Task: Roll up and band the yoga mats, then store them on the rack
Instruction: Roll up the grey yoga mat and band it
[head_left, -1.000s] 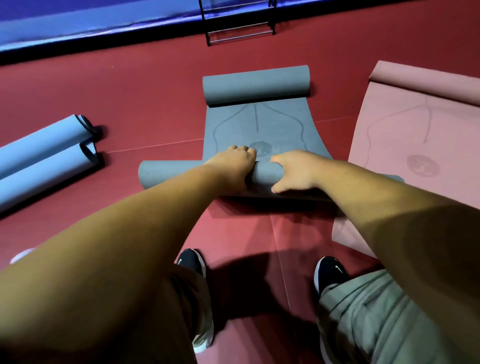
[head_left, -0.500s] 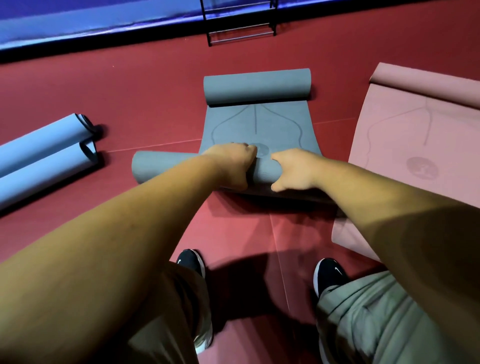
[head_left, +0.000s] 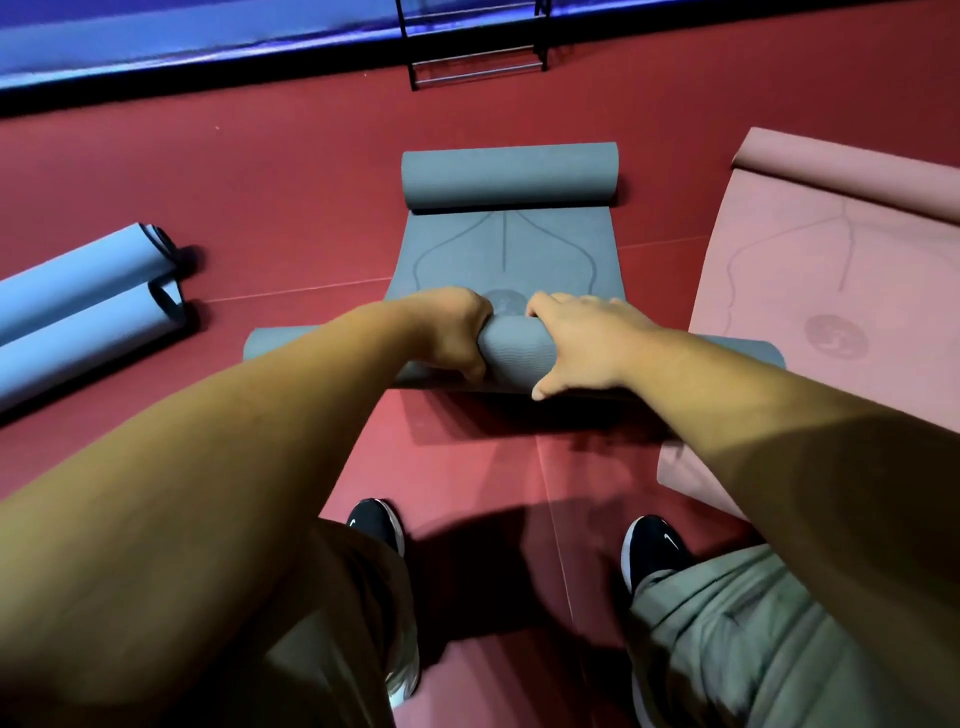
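Left hand: the left hand (head_left: 447, 332) is gripping the near roll of the grey mat (head_left: 504, 254), fingers curling over the top and thumb tucking in on the near side.
Right hand: the right hand (head_left: 582, 338) is lying just beside it on the same roll, fingers draping over the far side and thumb pressing the near face.
Grey mat: it is lying on the floor straight ahead of the person. Its near end is being wound into a roll under both hands, its far end is sitting in a loose curl of its own, and a flat stretch is showing between the two.
Done so far: two blue mats (head_left: 78, 301) are lying rolled side by side off to the left. I am seeing no band on them, though their far parts are running out of view.
Left to do: by my reckoning, the grey roll is needing the rest of its length, then a band. The pink mat (head_left: 831, 312) on the right is lying mostly flat, and nothing is sitting on the rack (head_left: 475, 47) as far as I can see.
Floor: the floor (head_left: 260, 182) is dark red and smooth, with thin seams running across it, and the person's black shoes (head_left: 376, 525) are standing on it.
Room: blue wall padding (head_left: 156, 36) is running along the far edge, with the black metal rack standing against it.
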